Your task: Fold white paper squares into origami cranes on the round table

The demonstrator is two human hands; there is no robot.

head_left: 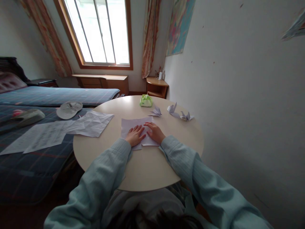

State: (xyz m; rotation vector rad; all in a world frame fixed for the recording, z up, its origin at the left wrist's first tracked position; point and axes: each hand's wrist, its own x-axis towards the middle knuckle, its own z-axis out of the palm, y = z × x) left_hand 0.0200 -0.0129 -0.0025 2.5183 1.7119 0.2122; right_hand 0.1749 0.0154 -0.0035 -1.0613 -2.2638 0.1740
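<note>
A white sheet of paper [126,123] lies on the round table under both of my hands, with a split or gap showing at its near edge. My left hand [135,135] rests flat on the sheet, fingers stretched out and slightly apart. Close beside it, my right hand [155,133] touches the paper with its fingers bent and spread. Whether the right fingertips pinch any of the paper is too small to tell. Beyond the hands are folded paper figures: one [156,111] just behind the sheet, another [173,110] farther right, and a third [186,116] near the right edge.
A green tissue pack [146,100] stands at the far side of the round table [102,162]. A creased sheet [95,122] overlaps the table's left edge, beside printed sheets [45,135] on the bed [35,171]. A cap [69,110] lies there too. A wall [240,105] borders the right.
</note>
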